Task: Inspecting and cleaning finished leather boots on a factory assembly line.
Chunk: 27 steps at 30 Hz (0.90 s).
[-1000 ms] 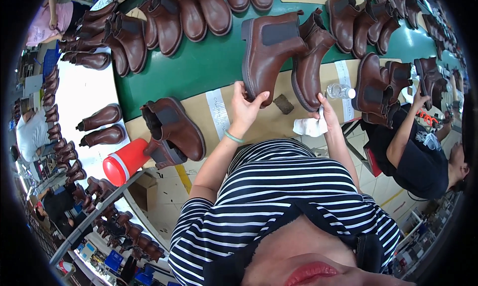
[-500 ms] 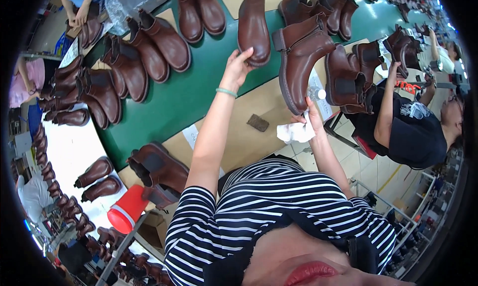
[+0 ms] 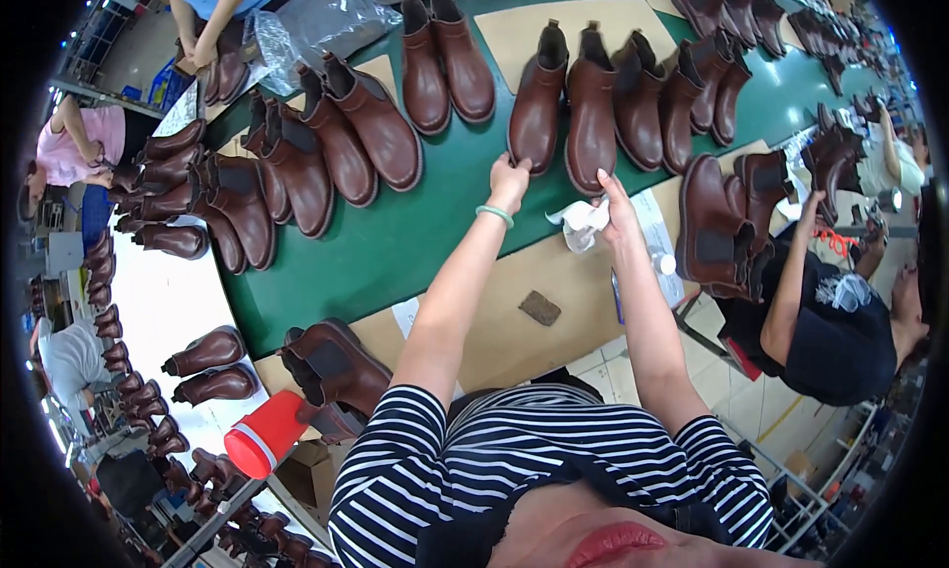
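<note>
Two brown leather ankle boots stand side by side on the green tabletop, toes toward me. My left hand (image 3: 509, 184) grips the toe of the left boot (image 3: 537, 118), fingers against its sole edge. At the toe of the right boot (image 3: 591, 118) is my right hand (image 3: 619, 217), its fingers touching the tip. That hand also holds a crumpled white cloth (image 3: 581, 222), which hangs to its left. On the tan board nearer me lies a small dark brown block (image 3: 540, 308), apart from both hands.
More brown boots (image 3: 371, 123) line the green table (image 3: 395, 242) on both sides. A red container (image 3: 265, 435) and another boot (image 3: 341, 363) are at the near left. A clear bottle (image 3: 661, 262) stands right of my right forearm. A co-worker in black (image 3: 840, 321) works at the right.
Both hands have moved away from me and come closer together. The right boot, held tilted in my right hand before, now stands beside the left one, farther back on the table.
</note>
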### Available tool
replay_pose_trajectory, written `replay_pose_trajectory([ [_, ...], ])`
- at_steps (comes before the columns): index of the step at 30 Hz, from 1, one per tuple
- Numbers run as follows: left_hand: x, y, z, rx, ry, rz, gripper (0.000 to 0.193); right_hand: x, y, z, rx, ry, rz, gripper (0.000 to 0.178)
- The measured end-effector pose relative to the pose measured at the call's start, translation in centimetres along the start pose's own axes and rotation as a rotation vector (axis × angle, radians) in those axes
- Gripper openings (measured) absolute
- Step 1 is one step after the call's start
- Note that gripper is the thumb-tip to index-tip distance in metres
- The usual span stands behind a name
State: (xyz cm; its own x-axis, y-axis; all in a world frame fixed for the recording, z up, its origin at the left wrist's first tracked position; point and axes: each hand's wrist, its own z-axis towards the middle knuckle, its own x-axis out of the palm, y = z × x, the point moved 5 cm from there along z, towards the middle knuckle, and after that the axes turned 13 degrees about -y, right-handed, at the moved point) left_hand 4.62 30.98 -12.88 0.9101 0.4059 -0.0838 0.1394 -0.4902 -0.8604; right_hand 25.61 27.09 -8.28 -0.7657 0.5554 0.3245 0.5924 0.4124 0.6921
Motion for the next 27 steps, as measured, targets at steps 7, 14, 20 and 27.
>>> replay_pose_trajectory([
  [7, -6.0, -16.9, 3.4, 1.134, -0.51, 0.483, 0.065, -1.0, -2.9, -2.5, -0.136, -0.279, -0.349, 0.064],
  [14, -5.9, -24.6, 14.7, 0.951, -0.205, 1.113, 0.056, -3.2, -5.3, -13.4, 0.073, 0.155, -0.417, 0.046],
  [20, -9.1, -25.6, 9.8, 1.03, -0.256, 0.875, 0.029, -2.1, -1.9, -18.6, 0.126, 0.37, -0.444, 0.044],
  [27, -13.5, -23.3, -11.9, 1.139, -0.203, 0.766, 0.025, -3.7, 2.3, -18.8, -0.029, 0.331, -0.437, 0.026],
])
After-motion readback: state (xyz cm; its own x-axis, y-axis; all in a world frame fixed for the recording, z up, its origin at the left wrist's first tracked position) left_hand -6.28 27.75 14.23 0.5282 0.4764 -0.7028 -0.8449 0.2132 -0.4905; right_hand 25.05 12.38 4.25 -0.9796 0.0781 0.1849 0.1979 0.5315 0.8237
